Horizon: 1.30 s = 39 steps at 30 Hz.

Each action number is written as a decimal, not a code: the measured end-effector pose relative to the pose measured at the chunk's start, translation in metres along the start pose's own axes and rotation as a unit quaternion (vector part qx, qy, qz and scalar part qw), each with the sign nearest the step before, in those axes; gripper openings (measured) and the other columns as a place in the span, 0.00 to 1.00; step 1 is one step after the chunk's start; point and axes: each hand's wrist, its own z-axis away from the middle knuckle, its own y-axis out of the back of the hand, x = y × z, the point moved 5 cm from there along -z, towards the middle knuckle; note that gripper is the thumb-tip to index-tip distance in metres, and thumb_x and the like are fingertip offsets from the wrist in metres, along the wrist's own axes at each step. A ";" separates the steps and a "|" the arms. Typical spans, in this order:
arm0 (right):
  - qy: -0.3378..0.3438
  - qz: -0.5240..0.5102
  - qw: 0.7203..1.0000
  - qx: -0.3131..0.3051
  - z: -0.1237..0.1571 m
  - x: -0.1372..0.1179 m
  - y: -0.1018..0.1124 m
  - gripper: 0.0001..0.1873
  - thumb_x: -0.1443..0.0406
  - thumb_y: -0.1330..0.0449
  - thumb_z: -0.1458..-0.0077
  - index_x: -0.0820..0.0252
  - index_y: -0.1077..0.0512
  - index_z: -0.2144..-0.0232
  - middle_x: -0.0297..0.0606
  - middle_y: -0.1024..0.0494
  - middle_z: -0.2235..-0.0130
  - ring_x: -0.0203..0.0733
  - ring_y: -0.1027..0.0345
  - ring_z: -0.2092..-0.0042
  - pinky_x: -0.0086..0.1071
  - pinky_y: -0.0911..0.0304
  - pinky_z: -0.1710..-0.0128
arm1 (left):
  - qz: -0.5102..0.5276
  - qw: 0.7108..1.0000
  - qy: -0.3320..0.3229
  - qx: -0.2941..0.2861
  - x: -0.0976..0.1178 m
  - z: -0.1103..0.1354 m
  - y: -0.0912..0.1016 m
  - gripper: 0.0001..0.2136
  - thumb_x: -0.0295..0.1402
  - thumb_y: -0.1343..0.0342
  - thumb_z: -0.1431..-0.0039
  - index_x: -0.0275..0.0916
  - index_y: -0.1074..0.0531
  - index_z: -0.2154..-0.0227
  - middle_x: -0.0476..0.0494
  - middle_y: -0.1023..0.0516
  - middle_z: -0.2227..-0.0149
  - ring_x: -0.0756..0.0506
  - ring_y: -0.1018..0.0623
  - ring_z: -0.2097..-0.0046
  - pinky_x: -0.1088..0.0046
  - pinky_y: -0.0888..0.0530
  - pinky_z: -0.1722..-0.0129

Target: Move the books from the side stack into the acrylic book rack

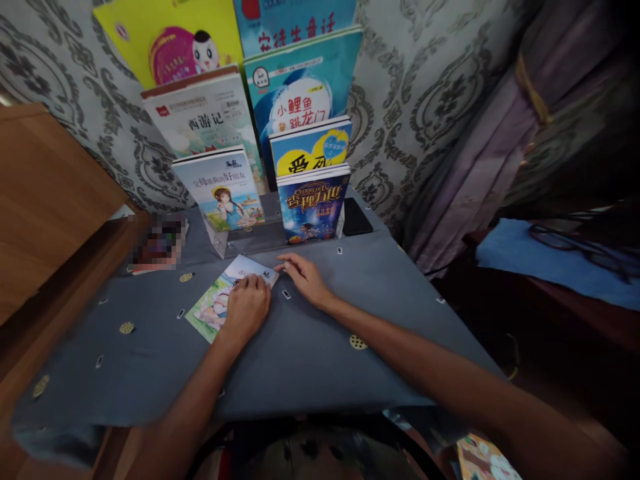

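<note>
A thin picture book (210, 310) with a white and green illustrated cover lies closed and slanted on the table. My left hand (249, 300) rests on its right half, fingers bent and their tips down on the cover, hiding part of the picture. At the book's upper right corner is my right hand (306, 279), its fingers stretched out to the left; I cannot tell whether the fingertips touch the corner. Just behind both hands stands a clear acrylic book rack (250, 245), with a white book (220, 190) at its front left and a dark blue book (315, 207) at its front right.
More books rise in tiers behind, including a teal book (305, 87) and a yellow book (170, 40). A black phone-like slab (357, 217) lies right of the rack. Another book (159, 245), partly blurred, lies left. Glasses (575, 250) rest on blue cloth (520, 257) at right.
</note>
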 end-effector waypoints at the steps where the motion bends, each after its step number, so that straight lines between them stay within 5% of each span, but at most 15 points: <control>1: 0.009 0.019 1.000 -0.008 0.001 -0.001 -0.001 0.14 0.67 0.50 0.35 0.58 0.28 0.52 0.38 0.17 0.60 0.41 0.26 0.57 0.37 0.35 0.52 | -0.001 1.000 -0.001 0.002 0.000 0.000 -0.001 0.17 0.31 0.60 0.30 0.30 0.26 0.56 0.30 0.23 0.57 0.37 0.24 0.53 0.61 0.28 0.56; 12: 0.043 0.220 0.972 -0.068 0.009 -0.007 -0.014 0.15 0.71 0.48 0.38 0.59 0.24 0.55 0.42 0.20 0.59 0.44 0.29 0.56 0.37 0.36 0.54 | -0.006 1.000 -0.002 0.012 -0.004 0.005 -0.006 0.14 0.33 0.56 0.31 0.33 0.28 0.52 0.32 0.25 0.53 0.38 0.26 0.49 0.62 0.29 0.51; 23: 0.008 0.115 0.993 -0.012 0.004 0.011 -0.003 0.17 0.74 0.47 0.42 0.58 0.28 0.53 0.42 0.19 0.53 0.44 0.26 0.51 0.41 0.33 0.49 | -0.019 0.999 0.019 -0.027 -0.004 -0.001 -0.001 0.16 0.36 0.55 0.31 0.31 0.27 0.55 0.32 0.23 0.55 0.36 0.24 0.51 0.63 0.27 0.58; 39: 0.009 0.074 0.997 -0.009 0.004 0.004 -0.002 0.19 0.76 0.49 0.43 0.59 0.29 0.51 0.43 0.19 0.53 0.43 0.25 0.50 0.41 0.33 0.48 | -0.052 0.997 0.012 -0.062 0.002 -0.004 0.006 0.21 0.35 0.64 0.28 0.31 0.26 0.56 0.31 0.22 0.55 0.37 0.23 0.52 0.63 0.28 0.58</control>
